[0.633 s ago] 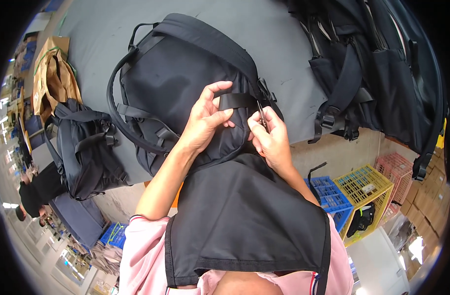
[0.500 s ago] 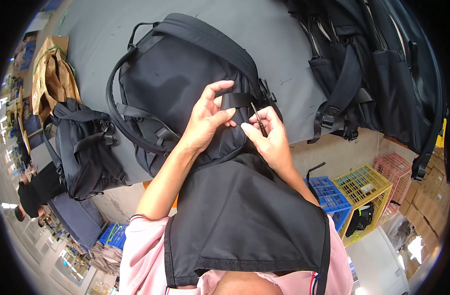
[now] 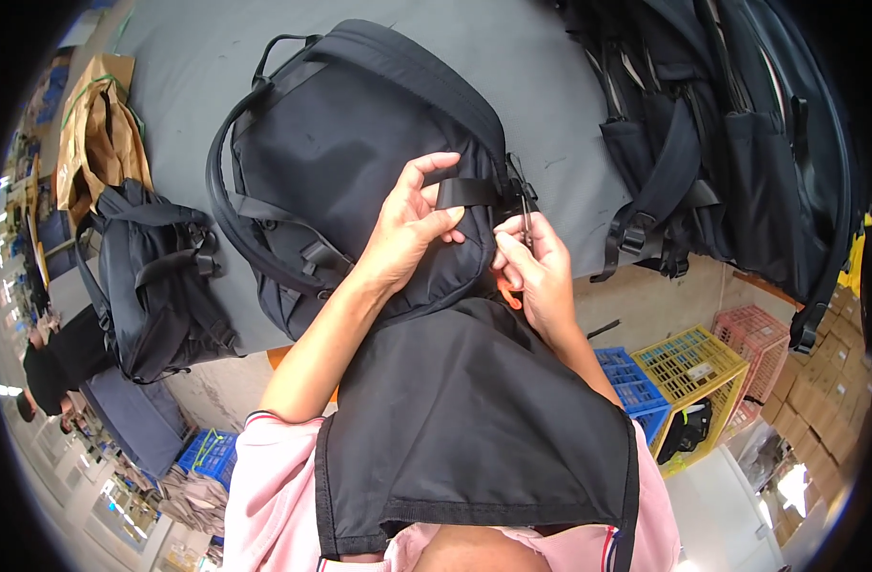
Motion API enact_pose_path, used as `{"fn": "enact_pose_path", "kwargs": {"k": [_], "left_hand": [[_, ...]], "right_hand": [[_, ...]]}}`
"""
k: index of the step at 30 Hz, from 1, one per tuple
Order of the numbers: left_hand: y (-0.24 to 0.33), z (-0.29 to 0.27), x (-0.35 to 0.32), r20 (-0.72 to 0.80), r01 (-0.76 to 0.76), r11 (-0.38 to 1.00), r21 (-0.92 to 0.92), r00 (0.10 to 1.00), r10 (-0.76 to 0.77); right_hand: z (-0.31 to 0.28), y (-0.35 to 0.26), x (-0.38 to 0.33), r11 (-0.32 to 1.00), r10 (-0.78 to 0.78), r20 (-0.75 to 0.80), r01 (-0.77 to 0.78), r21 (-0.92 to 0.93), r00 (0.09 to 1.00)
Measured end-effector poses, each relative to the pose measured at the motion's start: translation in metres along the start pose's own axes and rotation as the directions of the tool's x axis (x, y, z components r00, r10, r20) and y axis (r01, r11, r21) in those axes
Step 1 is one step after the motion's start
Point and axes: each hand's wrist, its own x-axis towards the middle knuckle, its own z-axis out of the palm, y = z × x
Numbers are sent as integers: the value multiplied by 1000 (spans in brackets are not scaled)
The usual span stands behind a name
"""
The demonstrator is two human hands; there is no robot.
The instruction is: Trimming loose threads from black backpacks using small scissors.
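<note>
A black backpack (image 3: 331, 143) lies on the grey table in front of me, its shoulder straps facing up. My left hand (image 3: 412, 224) rests over its right part, thumb and fingers closed on a short, wide black webbing strap (image 3: 466, 193). Just right of that strap, my right hand (image 3: 536, 262) is closed round a pair of small scissors (image 3: 526, 214). Their slim dark blades point away from me, and an orange handle part shows below the fingers. Most of the scissors is hidden in the palm. The blades stand apart from the webbing, beside the backpack's right edge.
More black backpacks (image 3: 741, 162) are piled at the right of the grey table (image 3: 550, 105). Another black bag (image 3: 154, 286) and a brown paper bag (image 3: 102, 133) sit at the left. Blue, yellow and pink crates (image 3: 688, 367) stand below on the right. People are at the far left.
My right hand has shifted slightly right and turned, so the scissors' blades have moved away from the webbing and the orange handle part now shows. My left hand still grips the strap.
</note>
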Motion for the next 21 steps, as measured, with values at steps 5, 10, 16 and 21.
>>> {"fn": "enact_pose_path", "kwargs": {"k": [5,10,16,21], "left_hand": [[2,-1,1,-5,-5,1000,-14,1000,5],[2,0,3,-15,-1,999,-35,1000,1],[3,2,-1,-17,8,1000,21,1000,-7],[38,16,-31,189,-203,844,497,974,123]], "right_hand": [[0,-32,-17,562,-469,91,376,-737,879],[-8,-51,-20,160,-458,383,498,-852,802],[2,-52,-15,331,-360,339,459,-825,869],[-6,-44,-9,888,-322,14,308,-341,947]]}}
